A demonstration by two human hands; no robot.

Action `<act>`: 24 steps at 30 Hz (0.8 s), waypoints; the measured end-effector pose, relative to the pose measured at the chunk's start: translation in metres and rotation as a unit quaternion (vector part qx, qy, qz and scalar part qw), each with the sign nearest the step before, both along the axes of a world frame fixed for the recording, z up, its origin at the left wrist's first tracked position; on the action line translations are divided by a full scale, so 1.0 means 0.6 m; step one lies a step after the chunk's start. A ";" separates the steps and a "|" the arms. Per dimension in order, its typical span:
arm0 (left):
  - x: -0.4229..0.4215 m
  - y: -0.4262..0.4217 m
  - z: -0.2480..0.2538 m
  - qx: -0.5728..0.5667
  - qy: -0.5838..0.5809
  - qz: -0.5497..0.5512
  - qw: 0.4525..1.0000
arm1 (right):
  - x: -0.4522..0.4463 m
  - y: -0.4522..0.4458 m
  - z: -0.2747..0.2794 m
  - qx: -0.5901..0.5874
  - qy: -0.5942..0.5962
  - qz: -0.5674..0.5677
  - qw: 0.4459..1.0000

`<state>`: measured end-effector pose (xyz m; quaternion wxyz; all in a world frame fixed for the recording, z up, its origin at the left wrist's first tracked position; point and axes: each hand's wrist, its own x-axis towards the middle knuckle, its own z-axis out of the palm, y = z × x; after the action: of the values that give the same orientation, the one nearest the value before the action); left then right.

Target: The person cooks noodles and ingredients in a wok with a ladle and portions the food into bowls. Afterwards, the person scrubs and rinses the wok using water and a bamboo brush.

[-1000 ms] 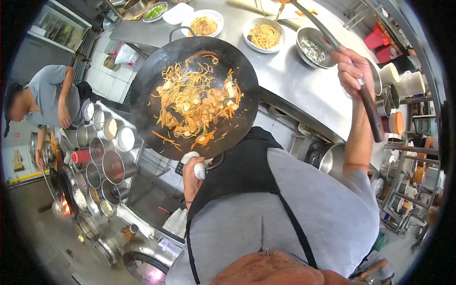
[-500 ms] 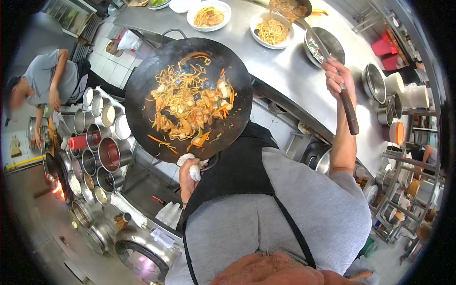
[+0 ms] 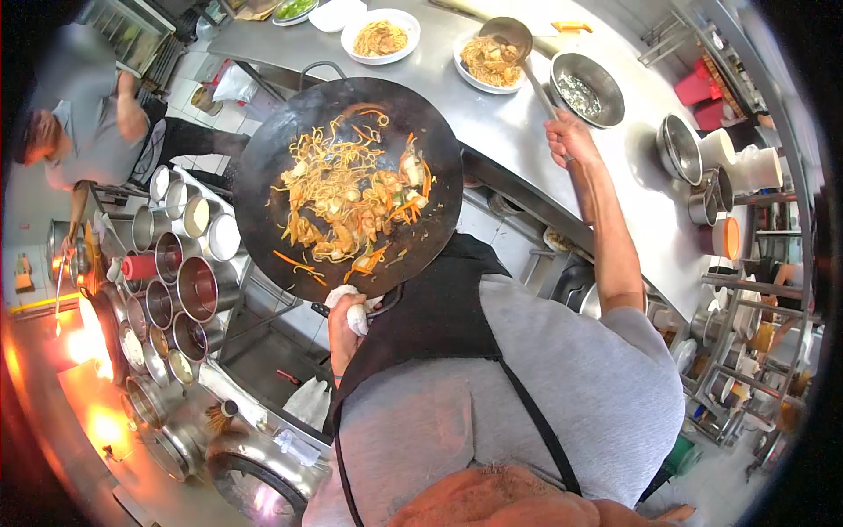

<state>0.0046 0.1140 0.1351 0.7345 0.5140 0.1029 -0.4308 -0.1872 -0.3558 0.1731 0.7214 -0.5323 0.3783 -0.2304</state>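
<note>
My left hand (image 3: 341, 323) is closed around the near handle of a large black wok (image 3: 256, 180), with a folded white cloth (image 3: 354, 314) in its grip. Fried noodles (image 3: 338, 162) with carrot strips and pale pieces lie inside the wok. My right hand (image 3: 571, 140) grips the handle of a ladle (image 3: 537, 90). The ladle's head is tipped over a white bowl (image 3: 463, 73) on the steel counter, right above its noodles (image 3: 492, 61). Left of it sits another white bowl (image 3: 411, 26) holding noodles.
A metal bowl (image 3: 606, 79) with a little liquid stands beside my right hand. Several metal pots (image 3: 204, 285) crowd the left side, where flames (image 3: 92, 338) flare by another person (image 3: 66, 145). More bowls and tubs (image 3: 680, 154) line the counter's right end.
My right hand has moved left, and the ladle's head has come down over the bowl, whose noodle pile looks fuller. The wok barely shifted. Flames at the left have grown much brighter.
</note>
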 end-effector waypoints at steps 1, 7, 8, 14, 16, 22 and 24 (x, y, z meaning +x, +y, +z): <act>0.001 -0.001 0.000 -0.001 -0.002 -0.003 1.000 | 0.008 0.002 -0.004 -0.035 0.021 -0.001 0.999; 0.000 -0.002 0.010 -0.008 -0.009 -0.010 1.000 | -0.012 -0.007 -0.005 -0.130 0.105 -0.015 0.986; 0.000 0.000 0.009 -0.013 -0.021 -0.017 1.000 | -0.010 -0.016 -0.026 -0.189 0.147 -0.029 0.971; 0.009 0.001 -0.002 -0.011 0.017 -0.019 1.000 | -0.007 -0.005 -0.031 -0.481 0.252 -0.083 0.836; 0.009 0.002 -0.005 -0.002 0.025 -0.020 0.999 | -0.001 0.002 -0.023 -0.470 0.269 -0.090 0.836; 0.007 -0.006 0.017 0.035 -0.056 -0.033 0.997 | -0.014 -0.031 -0.094 -0.592 0.189 -0.075 0.780; 0.004 -0.009 0.013 0.050 -0.047 -0.032 0.997 | -0.009 0.016 -0.066 -0.508 0.143 -0.083 0.845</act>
<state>0.0072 0.1088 0.1428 0.6976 0.5733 0.0733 -0.4236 -0.1926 -0.3463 0.1337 0.2657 -0.8184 0.3501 -0.3704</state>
